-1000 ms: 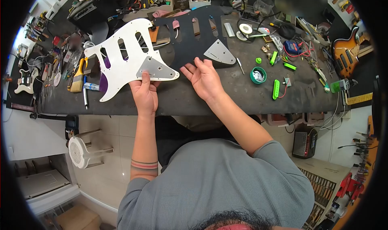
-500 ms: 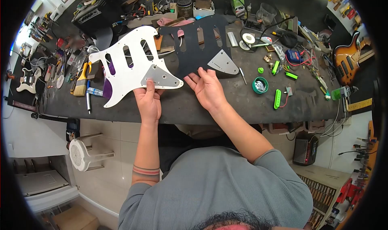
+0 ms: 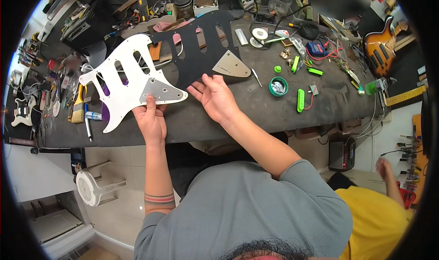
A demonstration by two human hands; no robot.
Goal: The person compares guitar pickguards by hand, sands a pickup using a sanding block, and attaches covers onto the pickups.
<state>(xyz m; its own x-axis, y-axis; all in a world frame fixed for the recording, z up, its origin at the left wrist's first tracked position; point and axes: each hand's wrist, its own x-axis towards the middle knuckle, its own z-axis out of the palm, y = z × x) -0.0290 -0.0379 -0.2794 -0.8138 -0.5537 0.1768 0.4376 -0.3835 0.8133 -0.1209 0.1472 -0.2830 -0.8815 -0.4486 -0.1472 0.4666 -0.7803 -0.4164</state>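
My left hand (image 3: 152,123) grips a white guitar pickguard (image 3: 122,90) by its lower edge, the thumb lying on a grey metal shield plate (image 3: 157,93). This pickguard is raised over the bench and tilted, with three pickup slots. My right hand (image 3: 217,98) pinches the lower edge of a black pickguard (image 3: 194,67) between thumb and fingers, palm up. It too has three slots and a metal plate (image 3: 233,66) at its right corner. The two pickguards are side by side, the white one partly in front. Something purple (image 3: 105,111) shows behind the white one.
On the dark bench (image 3: 256,109) lie a green tub (image 3: 278,87), a bright green pickup cover (image 3: 300,100) and a blue meter (image 3: 316,49). A paintbrush (image 3: 78,112) lies left. A sunburst guitar (image 3: 382,50) stands right. Another person in a yellow shirt (image 3: 375,219) is behind at right.
The view has turned, so the bench and both pickguards appear further left. A person in yellow has come into view at lower right. Both hands keep their holds.
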